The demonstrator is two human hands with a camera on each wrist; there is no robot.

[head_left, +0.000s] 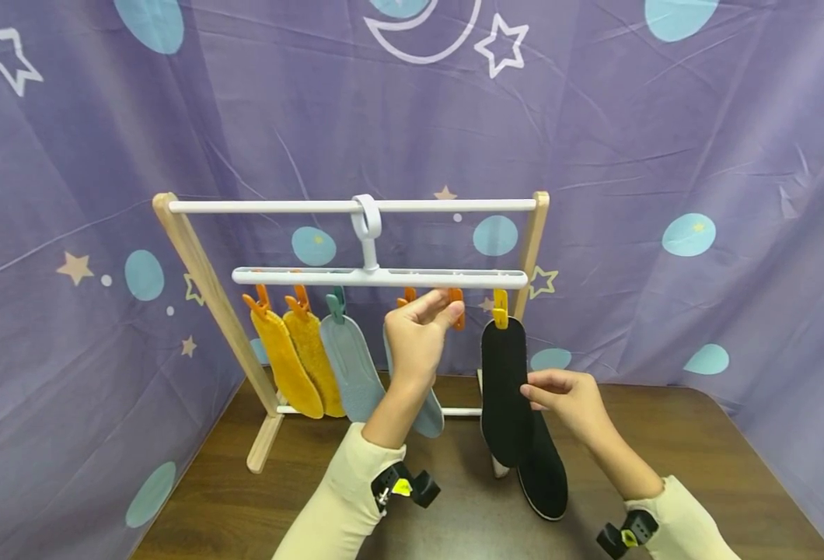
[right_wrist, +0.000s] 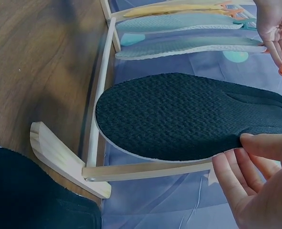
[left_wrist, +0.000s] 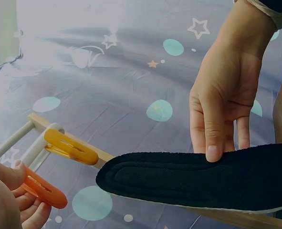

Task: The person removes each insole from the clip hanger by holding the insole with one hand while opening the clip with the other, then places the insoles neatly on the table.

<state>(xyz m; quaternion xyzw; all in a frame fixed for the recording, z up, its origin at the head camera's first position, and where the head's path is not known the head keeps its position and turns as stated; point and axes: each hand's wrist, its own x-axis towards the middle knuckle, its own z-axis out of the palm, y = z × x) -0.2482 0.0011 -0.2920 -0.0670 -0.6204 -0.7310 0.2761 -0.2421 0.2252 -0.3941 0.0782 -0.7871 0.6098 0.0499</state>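
Observation:
My left hand point(head_left: 415, 338) pinches an orange clip point(left_wrist: 46, 188) under the white hanger bar point(head_left: 447, 278); no insole shows in that clip's end. With thumb and fingers, my right hand point(head_left: 571, 400) pinches the long edge of a black insole point(head_left: 504, 389). The insole's narrow end is up, close under a yellow clip point(head_left: 500, 309). In the left wrist view a small gap shows between clip and insole. A second black insole point(head_left: 546, 474) lies on the table, partly hidden behind the held one.
Two yellow insoles point(head_left: 286, 362) and two light blue ones point(head_left: 351, 362) hang from clips on the left and middle; my left arm partly hides the blue ones. The hanger hooks over a white rod point(head_left: 265, 206) of a wooden stand point(head_left: 209, 288). A patterned curtain is behind the table point(head_left: 636, 435).

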